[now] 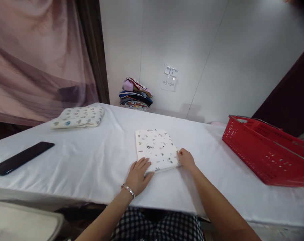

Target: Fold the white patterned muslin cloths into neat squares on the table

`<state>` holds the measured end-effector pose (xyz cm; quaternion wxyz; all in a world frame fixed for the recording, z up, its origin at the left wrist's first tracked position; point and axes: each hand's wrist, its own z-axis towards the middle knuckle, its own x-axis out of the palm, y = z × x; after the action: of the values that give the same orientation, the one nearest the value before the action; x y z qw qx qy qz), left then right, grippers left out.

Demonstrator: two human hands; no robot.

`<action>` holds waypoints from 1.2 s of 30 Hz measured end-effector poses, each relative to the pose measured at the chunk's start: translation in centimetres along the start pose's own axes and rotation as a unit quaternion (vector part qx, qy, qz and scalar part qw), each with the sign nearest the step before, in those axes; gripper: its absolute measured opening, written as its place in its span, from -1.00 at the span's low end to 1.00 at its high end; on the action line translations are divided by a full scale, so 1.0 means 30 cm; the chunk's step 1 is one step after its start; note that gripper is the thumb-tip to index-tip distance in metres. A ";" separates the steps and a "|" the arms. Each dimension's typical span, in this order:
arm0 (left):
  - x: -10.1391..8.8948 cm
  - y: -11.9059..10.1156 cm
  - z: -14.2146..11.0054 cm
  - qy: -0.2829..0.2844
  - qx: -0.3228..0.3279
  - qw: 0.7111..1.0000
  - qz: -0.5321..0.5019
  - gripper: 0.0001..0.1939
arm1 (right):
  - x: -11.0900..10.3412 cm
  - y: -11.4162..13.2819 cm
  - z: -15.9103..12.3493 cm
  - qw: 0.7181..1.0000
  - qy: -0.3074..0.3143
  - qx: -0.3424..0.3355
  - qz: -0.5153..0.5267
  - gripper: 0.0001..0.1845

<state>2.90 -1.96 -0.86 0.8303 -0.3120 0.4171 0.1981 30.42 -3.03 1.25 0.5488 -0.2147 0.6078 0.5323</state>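
Note:
A folded white cloth (157, 147) with small grey and green printed figures lies flat on the table in front of me. My left hand (139, 174), with a silver bracelet at the wrist, rests on its near left corner, fingers stretched out. At the cloth's right edge, my right hand (186, 158) has its fingers closed on the near right corner. Farther left lies another folded white cloth (80, 117) with a grey and blue pattern, apart from both hands.
A white tablecloth (91, 167) covers the table. On the right stands a red plastic basket (264, 154). A dark flat slab (21, 157) lies at the left. Beyond the far edge is a stack of folded clothes (136, 95) by the wall, near paper notes (168, 83).

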 end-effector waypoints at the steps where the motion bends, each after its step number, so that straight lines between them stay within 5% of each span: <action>1: -0.002 0.000 0.000 -0.004 0.000 1.000 -0.008 -0.62 | 0.001 0.002 0.000 1.000 0.002 0.001 -0.002 -0.83; 13: -0.006 0.008 0.000 -0.047 -0.003 0.997 -0.060 -0.70 | -0.004 0.014 -0.010 0.999 0.026 0.020 -0.010 -0.76; 19: -0.017 0.011 0.121 -0.069 -0.051 0.994 -0.064 -0.70 | -0.005 0.073 0.045 0.999 0.031 0.009 -0.037 -0.71; 23: 0.032 0.044 0.191 -0.030 -0.096 0.994 -0.051 -0.62 | 0.022 0.095 0.077 1.000 0.004 0.008 -0.023 -0.73; 28: 0.091 0.099 0.179 0.013 -0.117 0.990 -0.072 -0.66 | 0.060 0.045 0.084 0.999 -0.039 0.032 0.011 -0.69; 36: 0.083 0.103 0.176 -0.016 -0.122 0.988 -0.096 -0.71 | 0.073 0.023 0.088 0.999 -0.037 0.021 0.026 -0.69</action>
<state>5.53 4.06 -1.56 0.8077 -0.4467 0.3442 0.1719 30.33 0.23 0.01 0.5617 -0.1674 0.6033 0.5409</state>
